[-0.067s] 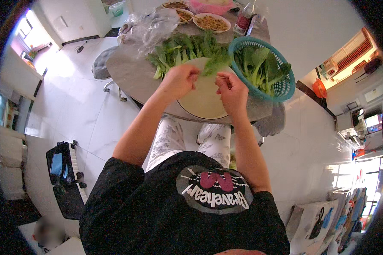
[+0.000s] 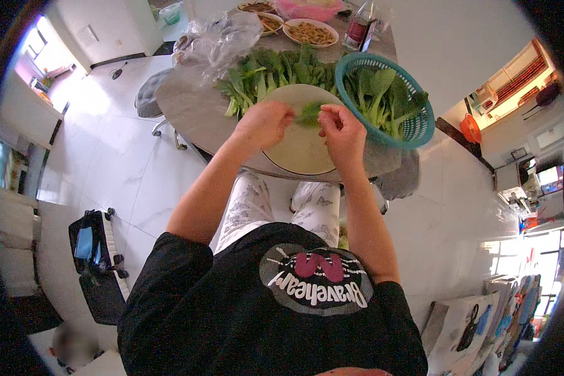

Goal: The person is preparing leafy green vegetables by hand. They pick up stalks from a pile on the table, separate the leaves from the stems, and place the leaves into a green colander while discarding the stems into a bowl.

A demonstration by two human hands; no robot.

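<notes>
Over a round, pale basin (image 2: 301, 153) with a thin dark rim, both my hands are raised close together. A leafy green (image 2: 309, 114), smeared by motion, hangs between them, reaching to the fingertips of my right hand (image 2: 344, 133), which is closed in a pinch on it. My left hand (image 2: 264, 123) is also closed, thumb against curled fingers; what lies in it, if anything, is hidden. Behind the basin spreads a pile of leafy green vegetables (image 2: 276, 72) with pale stems. More of them stand in a teal plastic basket (image 2: 423, 128) just right of my right hand.
The grey table (image 2: 188, 103) also bears crumpled clear plastic bags (image 2: 222, 44), plates of food (image 2: 310, 33), a pink container (image 2: 304, 9) and a bottle (image 2: 357, 31) at the back. Grey stools (image 2: 150, 94) stand beside it. An open black case (image 2: 97, 263) lies on the floor, left.
The leafy green between my hands has swung down and slightly left, nearer the basin. Both hands stay almost where they were.
</notes>
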